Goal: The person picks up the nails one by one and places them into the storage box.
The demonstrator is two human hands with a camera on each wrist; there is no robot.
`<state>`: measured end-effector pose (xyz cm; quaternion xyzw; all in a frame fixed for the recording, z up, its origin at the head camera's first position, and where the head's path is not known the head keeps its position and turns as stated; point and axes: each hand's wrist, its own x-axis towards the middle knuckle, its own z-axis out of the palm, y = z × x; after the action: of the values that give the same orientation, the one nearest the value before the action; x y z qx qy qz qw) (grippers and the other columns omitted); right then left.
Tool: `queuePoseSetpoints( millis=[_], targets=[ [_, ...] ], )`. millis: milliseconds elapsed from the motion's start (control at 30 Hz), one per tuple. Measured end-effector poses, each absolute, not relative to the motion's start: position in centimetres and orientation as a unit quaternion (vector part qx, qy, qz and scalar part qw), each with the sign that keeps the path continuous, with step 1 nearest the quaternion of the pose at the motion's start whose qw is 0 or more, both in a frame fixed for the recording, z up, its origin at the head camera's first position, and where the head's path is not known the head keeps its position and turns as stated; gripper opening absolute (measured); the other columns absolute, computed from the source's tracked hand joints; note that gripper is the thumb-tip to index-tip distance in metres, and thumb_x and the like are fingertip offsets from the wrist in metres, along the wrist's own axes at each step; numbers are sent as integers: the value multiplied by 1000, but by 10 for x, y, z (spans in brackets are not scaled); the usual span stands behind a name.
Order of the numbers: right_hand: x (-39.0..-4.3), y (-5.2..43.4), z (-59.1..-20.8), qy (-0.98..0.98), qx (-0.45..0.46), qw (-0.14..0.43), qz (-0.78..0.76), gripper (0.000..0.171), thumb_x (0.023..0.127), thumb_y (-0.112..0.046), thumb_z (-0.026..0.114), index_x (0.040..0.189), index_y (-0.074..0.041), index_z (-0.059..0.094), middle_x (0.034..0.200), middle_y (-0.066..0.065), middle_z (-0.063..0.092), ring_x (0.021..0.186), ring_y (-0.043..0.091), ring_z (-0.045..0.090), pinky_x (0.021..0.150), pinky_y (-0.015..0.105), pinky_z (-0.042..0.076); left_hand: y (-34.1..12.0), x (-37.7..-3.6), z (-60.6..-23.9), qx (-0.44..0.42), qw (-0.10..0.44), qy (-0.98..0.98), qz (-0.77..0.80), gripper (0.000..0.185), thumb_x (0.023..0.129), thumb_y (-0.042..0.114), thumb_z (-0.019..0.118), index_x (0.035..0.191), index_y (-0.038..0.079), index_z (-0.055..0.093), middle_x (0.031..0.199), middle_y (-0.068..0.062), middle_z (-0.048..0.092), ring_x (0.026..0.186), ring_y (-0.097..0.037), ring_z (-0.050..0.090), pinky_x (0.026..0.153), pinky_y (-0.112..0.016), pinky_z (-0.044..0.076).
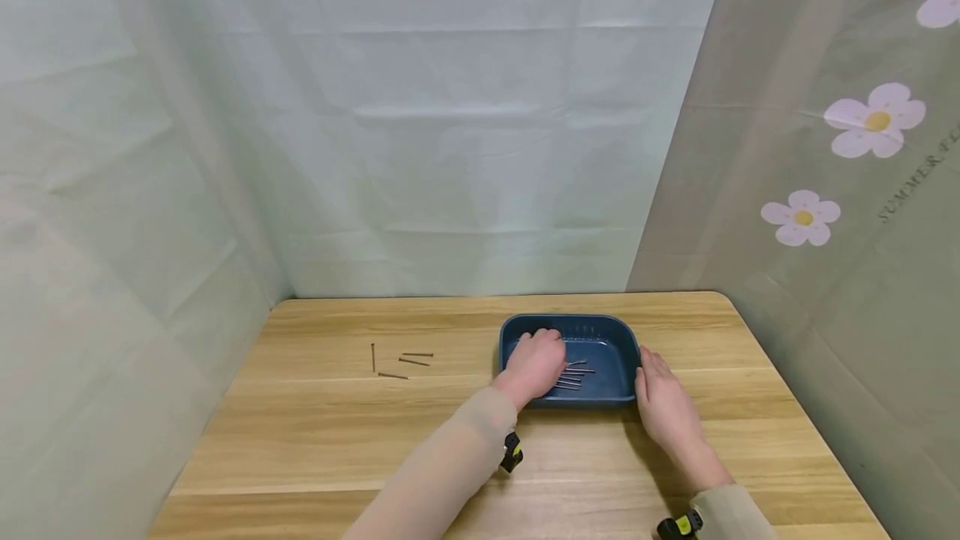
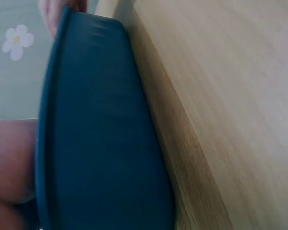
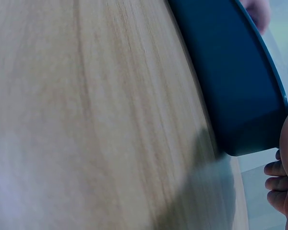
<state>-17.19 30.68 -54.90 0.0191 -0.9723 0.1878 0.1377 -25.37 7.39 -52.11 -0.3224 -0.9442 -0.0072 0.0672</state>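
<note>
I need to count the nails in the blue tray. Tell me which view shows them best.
The head view: it looks down into the blue tray, where the nails lie beside the left hand. Both wrist views show only the tray's outer wall and the table, no nails.

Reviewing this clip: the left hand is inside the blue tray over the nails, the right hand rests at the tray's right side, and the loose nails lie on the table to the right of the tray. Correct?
Not quite. The loose nails lie on the table to the left of the blue tray, as the head view shows. The left hand is inside the tray and the right hand is at its right side.
</note>
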Motion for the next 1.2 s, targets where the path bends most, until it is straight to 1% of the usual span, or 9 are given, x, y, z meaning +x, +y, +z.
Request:
queuePoseSetpoints(
  millis=[133,233,267,433,633,733,967,1200],
  targets=[
    [-171,307,-549,-972,21,140,186,50,114,-15,41,154,15,42,156,34,48,146,52,44,118,64,37,81,-254,-523,-329,81,-939,62,21,108,28,66,121,19,80,124,0,72,116,-19,65,103,-41,54],
    [-170,306,-548,-971,24,146,186,50,113,-15,43,153,15,44,155,34,49,145,52,46,117,64,38,85,-253,-521,-326,92,-937,90,19,108,20,65,119,21,81,121,0,72,113,-19,65,103,-39,53],
    [-170,306,-548,-971,25,149,186,49,113,-15,43,153,15,44,155,34,49,145,52,46,117,64,38,87,-253,-521,-325,94,-936,97,19,108,19,66,118,22,81,120,1,72,112,-19,65,102,-38,53],
    [-169,305,-547,-970,29,155,186,48,113,-13,45,152,15,45,153,34,51,143,52,48,116,64,39,93,-254,-523,-316,98,-935,124,17,107,23,69,116,26,82,118,2,73,109,-17,64,99,-36,53],
    [-168,304,-547,-970,31,156,186,49,112,-13,46,152,15,46,152,34,52,142,52,49,115,64,40,96,-255,-529,-298,73,-944,125,18,104,28,74,119,26,82,122,2,73,113,-18,64,104,-38,52],
    [-167,304,-548,-970,31,155,184,49,112,-14,47,152,15,46,152,34,53,142,51,50,115,64,41,96,-255,-531,-290,68,-947,120,18,103,28,74,120,25,82,121,1,73,113,-19,64,104,-39,52],
    [-166,306,-547,-971,30,148,185,48,113,-12,45,153,15,44,152,35,52,142,51,49,116,63,40,96,-253,-531,-279,83,-949,119,17,105,25,71,118,24,82,119,1,73,112,-18,66,103,-39,54],
    [-165,310,-547,-970,30,152,186,48,113,-12,45,152,15,45,152,34,52,142,51,49,116,63,40,96,-252,-530,-276,84,-950,116,18,106,26,71,121,23,81,119,1,73,112,-18,66,103,-40,54]
  ],
)
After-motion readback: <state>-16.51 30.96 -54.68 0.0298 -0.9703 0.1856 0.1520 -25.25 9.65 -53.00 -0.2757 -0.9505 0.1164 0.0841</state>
